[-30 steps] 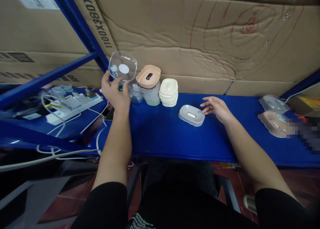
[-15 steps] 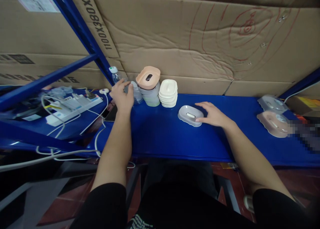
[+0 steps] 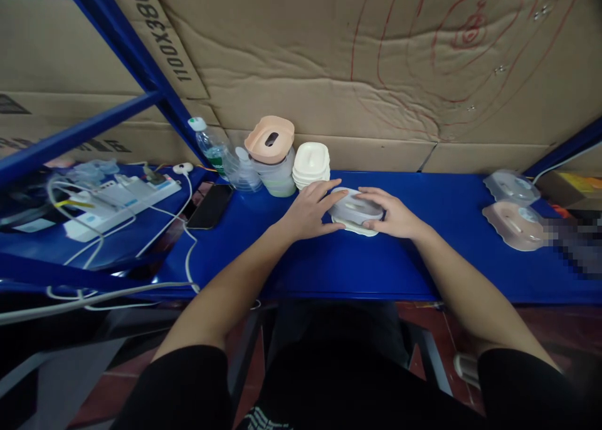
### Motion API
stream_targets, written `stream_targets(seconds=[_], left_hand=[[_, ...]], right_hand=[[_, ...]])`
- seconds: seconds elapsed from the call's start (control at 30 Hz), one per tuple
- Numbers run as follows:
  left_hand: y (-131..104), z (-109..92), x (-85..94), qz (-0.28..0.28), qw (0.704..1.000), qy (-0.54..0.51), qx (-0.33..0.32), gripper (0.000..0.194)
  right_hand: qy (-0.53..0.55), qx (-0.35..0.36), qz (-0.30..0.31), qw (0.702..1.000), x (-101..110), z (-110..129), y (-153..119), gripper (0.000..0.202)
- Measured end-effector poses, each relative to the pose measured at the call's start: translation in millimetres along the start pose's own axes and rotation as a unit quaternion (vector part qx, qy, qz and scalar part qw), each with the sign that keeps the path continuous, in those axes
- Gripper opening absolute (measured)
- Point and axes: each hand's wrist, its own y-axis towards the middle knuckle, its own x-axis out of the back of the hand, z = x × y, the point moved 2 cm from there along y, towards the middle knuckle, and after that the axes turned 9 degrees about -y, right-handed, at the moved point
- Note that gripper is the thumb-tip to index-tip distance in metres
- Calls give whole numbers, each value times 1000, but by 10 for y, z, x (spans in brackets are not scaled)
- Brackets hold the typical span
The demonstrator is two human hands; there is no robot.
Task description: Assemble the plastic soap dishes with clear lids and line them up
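Note:
In front of me on the blue table sits a shallow wavy-edged soap dish, pale at its rim. Over it lies a translucent plastic cover, level with the hands. My left hand grips the cover's left side, fingers on the far edge and thumb at the near edge. From the right, my right hand curves round the cover and dish, thumb low and fingertips at the far edge. The fingers partly hide both pieces, so whether the cover is fully seated cannot be seen.
Behind my left hand stand a stack of cream pieces, a peach piece on nested translucent covers, and a bottle. A phone and a power strip lie left. Covered dishes sit right.
My left hand has come from the covers beside the bottle to the dish, and a translucent cover is now over the dish. My right hand stays beside it. The view has shifted slightly.

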Motion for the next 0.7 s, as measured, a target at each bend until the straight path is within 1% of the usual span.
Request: stream_targets(seconds=[0.07, 0.17, 0.23, 0.3, 0.37, 0.43, 0.5, 0.57, 0.63, 0.7], left_hand=[[-11, -1, -18, 6, 1000, 0, -7, 71], [-34, 23, 13, -5, 1000, 4, -22, 62], [-33, 0, 36, -20, 999, 10, -44, 57], [-16, -59, 44, -22, 996, 21, -79, 52], [10, -122, 38, -4, 994, 36, -106, 47], [31, -155, 28, 15, 992, 53, -114, 38], [39, -134, 19, 18, 993, 67, -95, 25], [29, -54, 27, 2, 996, 75, -55, 19], [-1, 79, 80, -39, 996, 82, 6, 20], [-55, 244, 200, -102, 986, 95, 86, 23]], right_hand=[[60, -14, -31, 998, 18, 37, 6, 64], [154, -77, -89, 981, 21, 20, 3, 67], [213, -134, -121, 960, 4, -36, -2, 74], [265, -196, -141, 933, -12, -105, -5, 84], [299, -253, -161, 906, -8, -167, -2, 94], [318, -290, -187, 883, 19, -204, 7, 99], [333, -301, -206, 870, 53, -208, 25, 96], [346, -288, -216, 866, 81, -183, 46, 90], [346, -266, -216, 873, 100, -144, 60, 84], [315, -249, -207, 892, 110, -112, 58, 74]])
